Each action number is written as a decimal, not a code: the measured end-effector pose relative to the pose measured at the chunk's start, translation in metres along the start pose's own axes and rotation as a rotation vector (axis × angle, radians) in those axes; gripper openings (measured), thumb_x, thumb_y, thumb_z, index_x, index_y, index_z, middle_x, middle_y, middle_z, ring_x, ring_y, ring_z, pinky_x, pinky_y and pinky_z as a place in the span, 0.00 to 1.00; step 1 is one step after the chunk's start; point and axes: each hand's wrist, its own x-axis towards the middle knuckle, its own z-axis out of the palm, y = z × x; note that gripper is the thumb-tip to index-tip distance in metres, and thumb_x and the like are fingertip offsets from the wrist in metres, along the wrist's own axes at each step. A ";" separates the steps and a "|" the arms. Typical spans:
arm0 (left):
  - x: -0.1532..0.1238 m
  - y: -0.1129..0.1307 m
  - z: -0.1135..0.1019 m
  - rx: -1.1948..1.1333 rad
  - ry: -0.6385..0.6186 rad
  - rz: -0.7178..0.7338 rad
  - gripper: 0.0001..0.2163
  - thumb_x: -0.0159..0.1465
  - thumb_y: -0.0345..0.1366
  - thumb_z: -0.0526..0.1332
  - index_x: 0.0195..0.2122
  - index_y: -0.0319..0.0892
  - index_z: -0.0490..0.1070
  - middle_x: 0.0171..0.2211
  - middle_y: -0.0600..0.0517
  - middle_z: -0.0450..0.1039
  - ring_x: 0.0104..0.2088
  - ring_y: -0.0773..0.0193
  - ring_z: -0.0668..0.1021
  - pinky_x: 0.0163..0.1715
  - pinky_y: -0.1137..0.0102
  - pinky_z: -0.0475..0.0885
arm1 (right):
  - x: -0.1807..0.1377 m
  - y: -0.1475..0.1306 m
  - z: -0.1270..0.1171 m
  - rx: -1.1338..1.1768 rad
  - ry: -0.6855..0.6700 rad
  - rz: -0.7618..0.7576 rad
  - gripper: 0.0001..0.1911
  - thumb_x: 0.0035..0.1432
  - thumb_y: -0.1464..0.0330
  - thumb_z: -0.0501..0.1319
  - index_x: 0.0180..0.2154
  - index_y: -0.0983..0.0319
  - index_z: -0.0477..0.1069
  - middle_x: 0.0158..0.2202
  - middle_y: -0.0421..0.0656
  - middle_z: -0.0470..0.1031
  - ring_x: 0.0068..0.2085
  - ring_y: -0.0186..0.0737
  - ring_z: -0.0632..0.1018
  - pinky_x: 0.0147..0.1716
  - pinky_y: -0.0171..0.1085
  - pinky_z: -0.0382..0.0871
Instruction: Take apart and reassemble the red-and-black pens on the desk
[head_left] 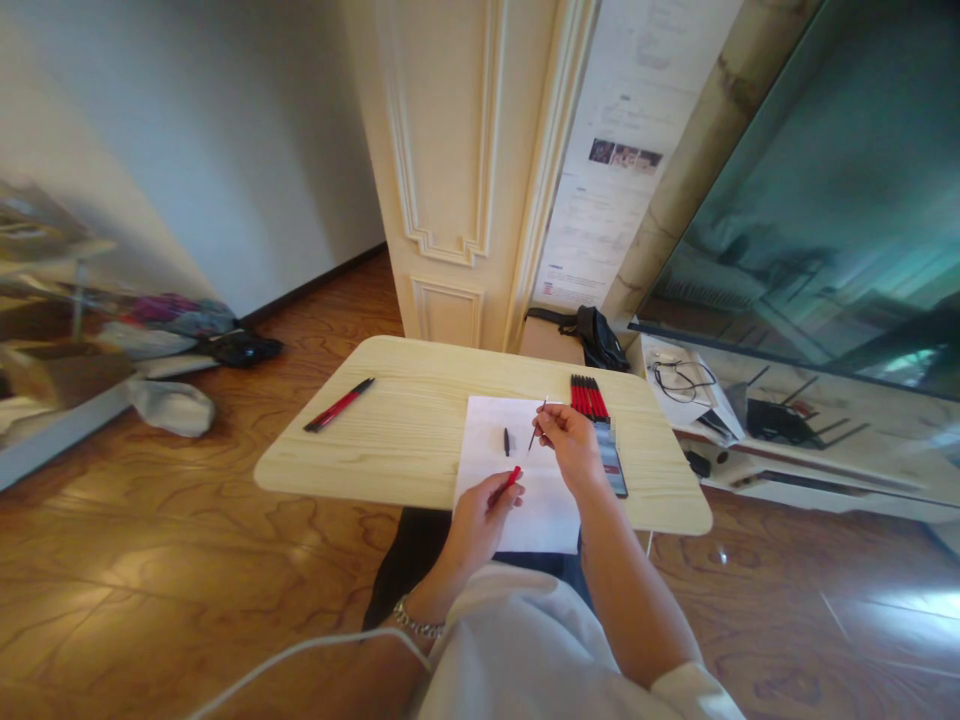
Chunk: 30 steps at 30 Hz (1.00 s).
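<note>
My left hand (480, 520) is closed round a red pen barrel (510, 478), held over the near part of a white sheet of paper (491, 440). My right hand (570, 440) pinches a thin pen refill (537, 425) that points up and away, just above the sheet. A small black pen part (506, 441) lies on the paper between the two hands. Right beside my right hand lies a row of several red and black pens (587, 398) on a clear packet (611, 460). One whole red and black pen (339, 405) lies alone at the left of the table.
The light wooden table (390, 440) stands over a wood floor. Behind it is a cream panelled door; a black bag (596, 338) lies at its foot. A low shelf with cables (679, 378) runs along the right. Clothes and shoes (169, 405) lie at the left.
</note>
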 end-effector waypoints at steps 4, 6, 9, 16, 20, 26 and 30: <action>0.000 0.001 0.000 0.021 -0.002 -0.001 0.15 0.63 0.43 0.56 0.45 0.40 0.71 0.37 0.47 0.76 0.35 0.61 0.78 0.37 0.69 0.73 | -0.006 -0.001 0.004 0.049 -0.010 -0.013 0.12 0.49 0.62 0.64 0.34 0.63 0.70 0.27 0.42 0.74 0.26 0.32 0.71 0.23 0.32 0.64; 0.000 0.002 0.000 0.024 0.001 0.000 0.15 0.63 0.43 0.56 0.45 0.40 0.71 0.37 0.47 0.77 0.35 0.62 0.78 0.37 0.69 0.72 | -0.008 0.000 0.005 0.058 -0.013 -0.020 0.12 0.50 0.63 0.64 0.34 0.63 0.70 0.27 0.42 0.74 0.26 0.32 0.71 0.23 0.32 0.63; 0.000 0.004 0.000 0.024 0.002 0.005 0.15 0.63 0.43 0.56 0.45 0.40 0.72 0.36 0.47 0.77 0.35 0.61 0.78 0.37 0.69 0.72 | -0.011 0.001 0.005 0.045 -0.019 -0.031 0.11 0.51 0.63 0.63 0.35 0.63 0.69 0.28 0.42 0.74 0.26 0.32 0.71 0.24 0.32 0.63; 0.000 0.001 0.001 0.025 0.000 -0.002 0.15 0.63 0.43 0.55 0.45 0.40 0.72 0.35 0.47 0.77 0.33 0.62 0.78 0.33 0.70 0.71 | -0.028 0.020 0.004 -0.056 -0.092 -0.002 0.10 0.53 0.63 0.61 0.35 0.62 0.70 0.29 0.43 0.75 0.26 0.33 0.71 0.22 0.32 0.61; 0.000 0.000 0.001 0.015 -0.026 -0.007 0.16 0.63 0.43 0.55 0.46 0.39 0.71 0.35 0.47 0.76 0.32 0.63 0.78 0.33 0.70 0.71 | -0.038 0.030 0.002 -0.132 -0.116 0.029 0.10 0.53 0.62 0.60 0.35 0.62 0.71 0.30 0.44 0.76 0.26 0.34 0.71 0.22 0.32 0.61; -0.001 0.002 0.002 0.003 -0.052 -0.021 0.16 0.63 0.43 0.54 0.47 0.39 0.71 0.34 0.48 0.75 0.31 0.63 0.77 0.32 0.71 0.70 | -0.043 0.033 0.000 -0.205 -0.126 0.036 0.12 0.53 0.61 0.60 0.33 0.63 0.71 0.30 0.43 0.76 0.25 0.34 0.71 0.23 0.32 0.62; -0.002 0.002 0.003 -0.033 -0.057 -0.032 0.17 0.63 0.43 0.55 0.48 0.39 0.70 0.34 0.48 0.75 0.31 0.64 0.77 0.31 0.70 0.71 | -0.044 0.034 -0.003 -0.267 -0.134 0.013 0.11 0.53 0.60 0.60 0.31 0.62 0.72 0.25 0.40 0.73 0.25 0.33 0.70 0.23 0.32 0.62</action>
